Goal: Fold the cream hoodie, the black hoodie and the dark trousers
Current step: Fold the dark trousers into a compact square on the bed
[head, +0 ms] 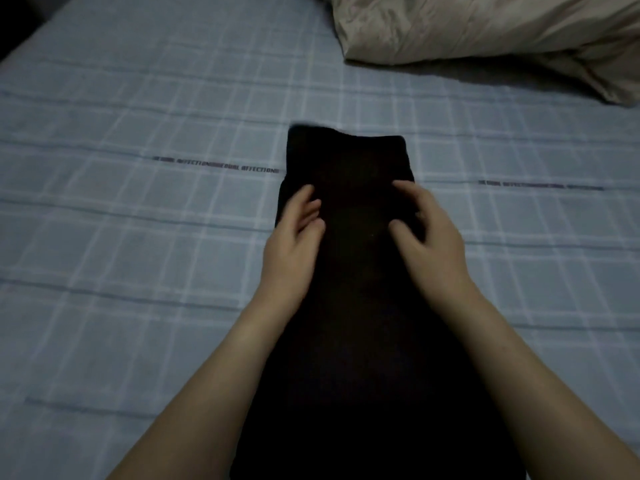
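A long dark garment (349, 306) lies flat on the bed as a narrow strip running from the bottom edge up to the middle of the view. I cannot tell whether it is the dark trousers or the black hoodie. My left hand (294, 244) rests on its left side with fingers straight. My right hand (429, 240) lies on its right side with fingers loosely spread, touching the cloth. Neither hand grips any fabric. The cream hoodie is not in view.
The bed is covered by a light blue checked sheet (138, 220). A beige pillow (485, 32) lies at the top right. The bed's left edge shows dark at the top left corner.
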Motion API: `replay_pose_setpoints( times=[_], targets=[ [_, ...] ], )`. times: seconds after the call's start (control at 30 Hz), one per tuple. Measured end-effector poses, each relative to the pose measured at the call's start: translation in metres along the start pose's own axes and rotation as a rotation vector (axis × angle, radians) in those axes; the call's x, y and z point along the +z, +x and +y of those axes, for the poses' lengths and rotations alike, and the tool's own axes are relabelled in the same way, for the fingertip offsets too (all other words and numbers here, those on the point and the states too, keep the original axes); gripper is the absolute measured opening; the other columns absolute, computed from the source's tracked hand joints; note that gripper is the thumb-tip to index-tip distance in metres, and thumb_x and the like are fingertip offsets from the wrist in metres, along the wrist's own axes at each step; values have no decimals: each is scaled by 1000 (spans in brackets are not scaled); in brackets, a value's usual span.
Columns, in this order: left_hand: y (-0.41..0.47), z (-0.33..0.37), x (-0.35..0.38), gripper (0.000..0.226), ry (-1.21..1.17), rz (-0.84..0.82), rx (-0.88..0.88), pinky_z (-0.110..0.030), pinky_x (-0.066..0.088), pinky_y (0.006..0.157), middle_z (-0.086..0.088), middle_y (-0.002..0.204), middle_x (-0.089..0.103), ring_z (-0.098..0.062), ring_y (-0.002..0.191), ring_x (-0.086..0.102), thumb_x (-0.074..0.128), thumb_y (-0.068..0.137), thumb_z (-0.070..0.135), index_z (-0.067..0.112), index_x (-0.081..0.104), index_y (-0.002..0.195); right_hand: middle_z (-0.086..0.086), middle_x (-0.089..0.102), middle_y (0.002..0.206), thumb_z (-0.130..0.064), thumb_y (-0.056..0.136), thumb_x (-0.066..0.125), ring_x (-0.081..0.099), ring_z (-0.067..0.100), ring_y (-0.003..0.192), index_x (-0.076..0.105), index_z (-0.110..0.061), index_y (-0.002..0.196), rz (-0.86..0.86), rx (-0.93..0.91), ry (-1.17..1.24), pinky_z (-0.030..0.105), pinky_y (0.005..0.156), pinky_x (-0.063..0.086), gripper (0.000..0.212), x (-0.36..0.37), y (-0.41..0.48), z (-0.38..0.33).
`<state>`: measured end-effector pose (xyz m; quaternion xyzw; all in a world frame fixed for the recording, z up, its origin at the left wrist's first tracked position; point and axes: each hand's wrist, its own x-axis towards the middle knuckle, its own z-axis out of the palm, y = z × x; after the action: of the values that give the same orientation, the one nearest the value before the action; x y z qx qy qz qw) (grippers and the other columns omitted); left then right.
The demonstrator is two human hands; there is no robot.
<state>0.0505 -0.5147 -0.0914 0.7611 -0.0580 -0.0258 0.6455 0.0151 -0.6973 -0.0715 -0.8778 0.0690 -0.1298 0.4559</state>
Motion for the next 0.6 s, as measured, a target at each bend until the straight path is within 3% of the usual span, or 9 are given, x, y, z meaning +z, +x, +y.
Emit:
replay_pose_setpoints(
  times=[0.07,0.13,0.23,0.3,0.4,0.47,0.53,0.6],
  targets=[
    [-5,-19,6,44,471,-101,224,-21,25,115,6,147,47,-8,138,37,47,101,18,22,45,145,-14,34,156,-39,97,42,16,7,147,40,-35,149,-180,-126,-396,36,122,18,52,6,-10,18],
    [-9,-25,10,43,679,-160,265,-25,18,118,6,152,41,-12,144,27,46,101,23,22,47,144,-11,21,163,-50,98,34,3,15,152,32,-39,152,-245,-68,-462,45,123,15,55,10,-17,27],
    [-14,-15,5,44,624,-105,205,-30,23,118,7,151,40,-10,142,27,53,98,25,22,50,142,-9,19,164,-39,99,52,13,19,151,34,-38,152,-186,13,-333,36,121,18,56,4,-22,22],
    [-26,-5,-4,50,641,-24,112,-24,24,111,7,151,35,-11,138,27,59,95,29,25,46,143,-5,20,162,-35,96,59,26,20,146,35,-41,150,-153,140,-231,28,112,25,60,-9,-33,12],
    [-53,3,-18,61,476,-30,-160,-14,29,95,8,140,36,-4,121,36,65,91,32,35,37,146,-4,40,138,-39,94,61,47,13,122,36,-44,148,-208,260,-203,17,92,35,60,-28,-59,5],
    [-71,5,-27,64,383,-60,-243,-14,32,89,13,131,38,2,113,36,67,89,34,42,37,145,-9,42,123,-46,93,60,49,5,103,28,-52,148,-318,282,-240,10,76,34,64,-36,-74,3],
    [-85,7,-33,66,321,-69,-268,-21,37,96,17,133,44,4,117,38,70,87,35,46,38,143,-10,42,118,-51,91,60,50,1,94,23,-61,145,-383,324,-195,7,71,34,66,-40,-84,1],
    [-98,14,-35,66,215,-49,-278,-18,39,103,22,137,47,14,117,40,72,86,29,44,41,142,-14,46,116,-48,89,65,51,-4,97,29,-63,142,-352,318,-118,7,71,37,66,-46,-93,-1]
  ],
)
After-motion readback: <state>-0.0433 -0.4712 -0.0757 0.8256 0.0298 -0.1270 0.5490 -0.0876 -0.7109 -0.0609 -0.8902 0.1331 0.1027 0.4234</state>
